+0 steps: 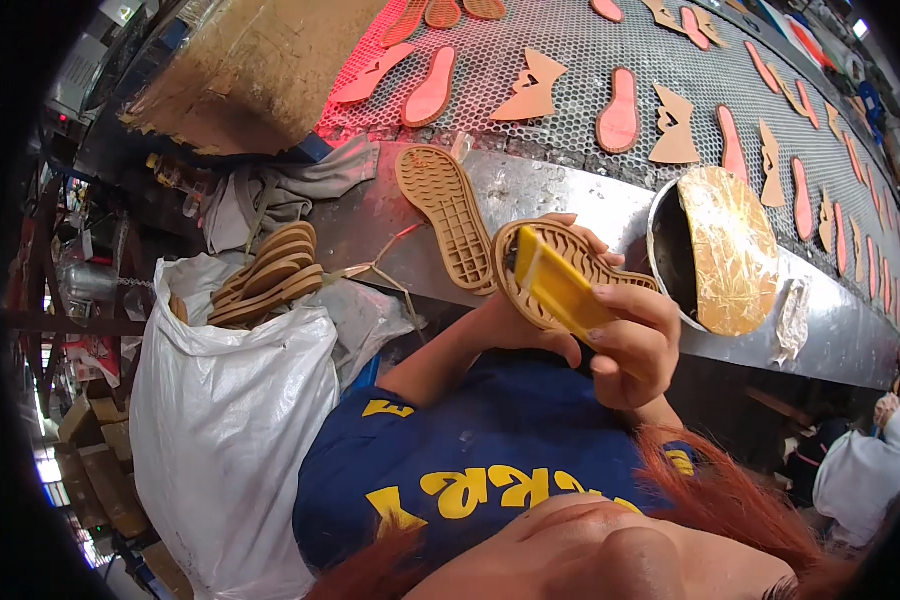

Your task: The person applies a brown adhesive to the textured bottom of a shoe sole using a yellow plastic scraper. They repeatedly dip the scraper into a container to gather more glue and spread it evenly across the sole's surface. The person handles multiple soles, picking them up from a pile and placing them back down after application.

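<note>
A tan shoe sole (511,287) with a wavy ribbed surface rests in my left hand (515,328), which is wrapped round it from beneath; some fingertips show past its far edge. My right hand (638,342) grips a flat yellow-handled brush (560,290), slanted over the sole. Dark matter shows at the brush's far end, by the sole's rounded end; whether it touches the sole I cannot tell. A second tan sole (448,215), tread up, lies on the metal ledge just beyond my left hand.
A round pot (660,250), half covered by a tape-wrapped board (732,250), stands right on the metal ledge (560,190). Beyond runs a mesh conveyor (580,90) bearing pink-topped soles and tan cut pieces. At left are a white sack (235,430) of soles and a worn box (245,75).
</note>
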Tool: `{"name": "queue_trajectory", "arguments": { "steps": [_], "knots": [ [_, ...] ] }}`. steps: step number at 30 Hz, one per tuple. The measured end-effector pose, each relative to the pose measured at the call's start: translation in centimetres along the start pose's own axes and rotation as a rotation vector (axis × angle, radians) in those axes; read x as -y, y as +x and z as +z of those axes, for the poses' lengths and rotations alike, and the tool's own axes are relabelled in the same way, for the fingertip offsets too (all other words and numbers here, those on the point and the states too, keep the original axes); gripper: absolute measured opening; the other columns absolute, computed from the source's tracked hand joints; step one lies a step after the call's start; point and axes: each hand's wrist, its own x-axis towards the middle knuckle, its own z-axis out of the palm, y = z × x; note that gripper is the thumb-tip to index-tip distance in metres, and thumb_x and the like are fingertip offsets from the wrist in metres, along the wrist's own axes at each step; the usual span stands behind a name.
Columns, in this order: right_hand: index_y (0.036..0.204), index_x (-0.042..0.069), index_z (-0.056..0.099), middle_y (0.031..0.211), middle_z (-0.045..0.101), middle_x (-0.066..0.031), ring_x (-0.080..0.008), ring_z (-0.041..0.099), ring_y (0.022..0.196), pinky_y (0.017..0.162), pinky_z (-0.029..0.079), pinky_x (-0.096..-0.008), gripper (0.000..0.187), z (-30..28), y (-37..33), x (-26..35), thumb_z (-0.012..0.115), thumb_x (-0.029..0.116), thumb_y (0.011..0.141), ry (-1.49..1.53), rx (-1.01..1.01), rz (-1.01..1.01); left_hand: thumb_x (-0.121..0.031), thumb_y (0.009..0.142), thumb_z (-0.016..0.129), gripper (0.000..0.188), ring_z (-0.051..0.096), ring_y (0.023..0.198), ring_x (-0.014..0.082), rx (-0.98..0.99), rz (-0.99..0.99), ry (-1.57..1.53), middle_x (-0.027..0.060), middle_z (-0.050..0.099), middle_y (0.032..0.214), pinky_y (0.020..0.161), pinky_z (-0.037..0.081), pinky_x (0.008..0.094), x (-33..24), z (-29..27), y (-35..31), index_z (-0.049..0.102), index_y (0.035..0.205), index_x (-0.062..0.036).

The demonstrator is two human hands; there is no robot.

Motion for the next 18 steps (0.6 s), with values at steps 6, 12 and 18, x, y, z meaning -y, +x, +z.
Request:
{"name": "queue_trajectory", "arguments": {
  "steps": [6,12,18],
  "knots": [
    [0.101,0.003,0.055,0.115,0.058,-0.0204,-0.029,0.062,0.099,0.083,0.051,-0.0347,0.018,-0.6,0.7,0.1,0.063,0.004,0.084,0.126,0.134,0.047,-0.014,0.064,0.087,0.105,0.039,0.13,0.0348,0.004,-0.024,-0.066,0.014,0.04,0.132,0.109,0.033,0.0525,0.1,-0.6,0.1,0.018,0.143,-0.0196],
    [0.094,0.001,0.057,0.1,0.065,-0.0193,-0.028,0.065,0.09,0.08,0.052,-0.0348,0.007,-2.5,0.8,-0.8,0.055,0.002,0.088,0.282,0.154,0.118,-0.024,0.054,0.091,0.114,0.04,0.129,0.0353,-0.109,0.02,-0.177,0.0122,0.041,0.132,0.11,0.033,0.0514,-0.2,-0.1,0.2,0.02,0.142,-0.0132],
    [0.1,-0.005,0.058,0.101,0.063,-0.0266,-0.0317,0.063,0.09,0.081,0.05,-0.0349,0.017,-3.6,0.0,-2.7,0.047,0.007,0.093,0.164,-0.283,0.152,-0.051,0.062,0.078,0.108,0.047,0.122,0.0378,-0.178,0.042,-0.252,0.0166,0.044,0.132,0.098,0.045,0.0522,-0.6,-2.2,0.3,0.02,0.144,-0.0095]
  ]
}}
